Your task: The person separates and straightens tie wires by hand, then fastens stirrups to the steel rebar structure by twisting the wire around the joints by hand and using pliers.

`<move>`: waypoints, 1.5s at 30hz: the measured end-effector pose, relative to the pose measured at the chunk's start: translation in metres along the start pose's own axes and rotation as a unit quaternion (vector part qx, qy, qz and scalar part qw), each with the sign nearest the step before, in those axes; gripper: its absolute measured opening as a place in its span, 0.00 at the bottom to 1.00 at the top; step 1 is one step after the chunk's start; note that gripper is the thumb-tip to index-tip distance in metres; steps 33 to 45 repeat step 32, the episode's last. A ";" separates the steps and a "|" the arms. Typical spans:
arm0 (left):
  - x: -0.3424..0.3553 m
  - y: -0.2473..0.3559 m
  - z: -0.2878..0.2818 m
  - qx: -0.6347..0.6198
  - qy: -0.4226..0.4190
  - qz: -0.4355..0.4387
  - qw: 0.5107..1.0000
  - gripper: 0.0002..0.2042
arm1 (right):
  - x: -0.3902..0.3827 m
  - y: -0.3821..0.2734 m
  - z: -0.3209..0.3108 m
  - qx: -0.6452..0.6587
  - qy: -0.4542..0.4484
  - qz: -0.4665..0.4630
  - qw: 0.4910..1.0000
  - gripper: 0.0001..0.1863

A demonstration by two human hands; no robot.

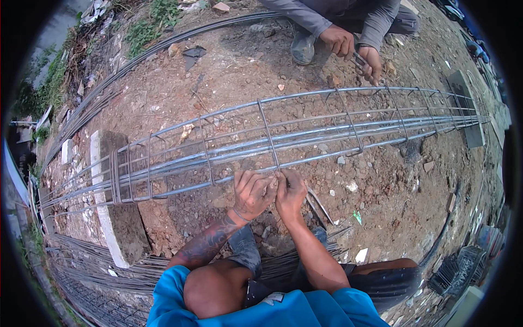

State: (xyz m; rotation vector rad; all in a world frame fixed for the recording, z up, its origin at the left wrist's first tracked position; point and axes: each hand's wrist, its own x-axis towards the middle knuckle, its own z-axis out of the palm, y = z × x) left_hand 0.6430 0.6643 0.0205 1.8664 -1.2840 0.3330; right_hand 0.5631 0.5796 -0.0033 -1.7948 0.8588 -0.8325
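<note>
A long cage of steel reinforcing bars (pixel 234 179) with square stirrups (pixel 268 133) runs across in front of me. My left hand (pixel 253 192) is closed, its fingers pinched at the near bar beside a stirrup. My right hand (pixel 291 191) is closed too, thumb and fingertips pressed together at the same joint, close to the left. What the fingertips hold is too small to make out. Two slim metal handles (pixel 320 208), like those of pincers, show just right of my right hand. Whether it grips them or they lie behind it is hidden.
Across the cage, a co-worker's hands (pixel 354 52) hold a hand tool. A concrete block (pixel 111 218) supports the cage's left end; a dark slab (pixel 473 122) stands at its right end. Loose bars (pixel 92 101) lie at far left, more rods (pixel 109 267) at near left.
</note>
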 end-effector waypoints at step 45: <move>0.062 0.002 -0.021 -0.033 -0.313 -0.220 0.923 0.10 | 0.003 0.010 -0.008 0.050 -0.115 0.046 0.991 0.11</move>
